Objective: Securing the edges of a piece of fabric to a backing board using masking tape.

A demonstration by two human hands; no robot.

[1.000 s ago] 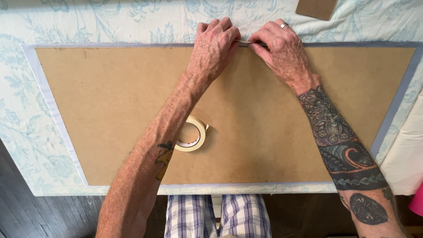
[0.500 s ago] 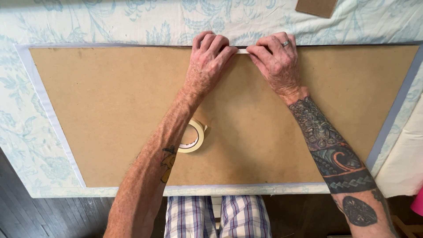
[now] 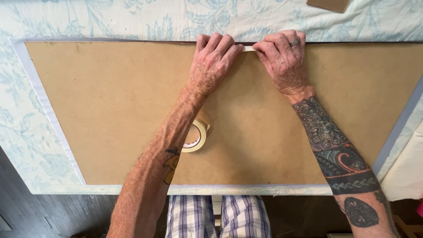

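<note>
At the far edge of the brown board (image 3: 110, 110), the left hand (image 3: 213, 64) and the right hand (image 3: 284, 61) lie close together. Both have the fingers curled down, and they press a short strip of pale tape (image 3: 249, 48) between them. The tape roll (image 3: 196, 136) lies on the board, nearer, partly under the left forearm.

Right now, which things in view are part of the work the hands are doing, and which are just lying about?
In use:
left hand and right hand, fingertips on the tape strip
brown board, along whose far edge the strip lies
tape roll, resting on the board, partly behind the left forearm

Lying about:
floral cloth beneath the board
small brown piece at the top edge
</note>
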